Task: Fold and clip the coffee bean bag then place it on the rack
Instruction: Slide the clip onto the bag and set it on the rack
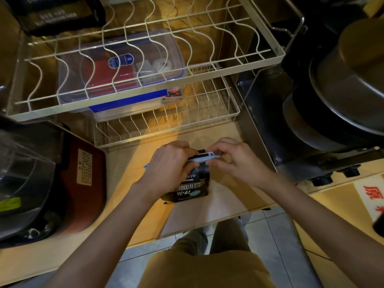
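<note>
A black coffee bean bag [190, 187] with white lettering stands upright on the wooden counter, close to its front edge. A long pale blue clip [204, 159] lies across the bag's folded top. My left hand [169, 163] grips the clip and the bag top from the left, covering most of the fold. My right hand [232, 161] pinches the clip's right end between thumb and fingers. The two-tier white wire rack [145, 88] stands just behind the bag.
A clear lidded container [122, 65] with blue trim sits on the rack's lower tier. A dark red appliance [83, 183] and a clear jug [22, 169] stand at left. Stacked metal pots [342, 90] are at right. Another black bag [56, 13] rests top left.
</note>
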Action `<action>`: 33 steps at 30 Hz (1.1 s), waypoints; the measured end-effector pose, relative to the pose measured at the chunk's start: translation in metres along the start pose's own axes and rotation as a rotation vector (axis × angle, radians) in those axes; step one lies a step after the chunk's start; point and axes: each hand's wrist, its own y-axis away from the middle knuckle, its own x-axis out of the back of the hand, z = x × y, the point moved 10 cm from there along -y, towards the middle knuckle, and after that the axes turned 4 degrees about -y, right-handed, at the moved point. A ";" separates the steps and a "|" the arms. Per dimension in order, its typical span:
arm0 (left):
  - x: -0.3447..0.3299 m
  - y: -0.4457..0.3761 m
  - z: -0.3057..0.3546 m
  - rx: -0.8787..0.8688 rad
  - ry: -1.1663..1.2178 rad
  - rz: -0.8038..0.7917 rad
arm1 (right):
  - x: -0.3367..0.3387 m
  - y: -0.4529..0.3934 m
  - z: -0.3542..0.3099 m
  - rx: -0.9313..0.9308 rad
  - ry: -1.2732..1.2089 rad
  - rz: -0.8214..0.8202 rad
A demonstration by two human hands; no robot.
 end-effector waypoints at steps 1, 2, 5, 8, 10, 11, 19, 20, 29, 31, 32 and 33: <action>-0.001 0.001 0.001 -0.011 0.009 -0.009 | -0.002 -0.001 -0.003 0.031 0.076 -0.055; -0.001 0.001 0.002 -0.022 0.018 -0.017 | -0.004 -0.001 -0.005 0.060 0.149 -0.108; -0.002 0.001 0.002 -0.055 0.021 -0.040 | -0.011 -0.001 -0.009 0.131 0.311 -0.221; -0.002 0.000 0.003 -0.083 0.022 -0.077 | -0.015 -0.002 -0.015 0.212 0.363 -0.246; 0.001 0.001 0.002 -0.094 0.022 -0.077 | -0.017 -0.005 -0.019 0.250 0.363 -0.226; 0.002 0.001 0.001 -0.090 0.025 -0.076 | -0.018 -0.007 -0.019 0.246 0.350 -0.212; 0.008 0.004 -0.013 -0.056 -0.010 -0.052 | -0.020 -0.008 -0.028 0.342 0.286 0.006; 0.008 0.005 -0.013 -0.058 -0.012 -0.052 | -0.020 -0.007 -0.028 0.362 0.290 0.031; 0.001 0.003 -0.020 -0.054 -0.018 -0.031 | -0.026 -0.013 0.000 0.104 0.093 -0.065; -0.001 0.002 -0.022 -0.035 -0.010 -0.023 | -0.035 -0.008 0.021 -0.105 -0.204 -0.118; -0.001 0.002 -0.023 -0.020 -0.001 -0.012 | -0.043 -0.004 0.025 -0.156 -0.336 -0.157; -0.001 0.002 -0.023 -0.005 0.013 -0.003 | -0.052 -0.001 0.026 -0.164 -0.444 -0.204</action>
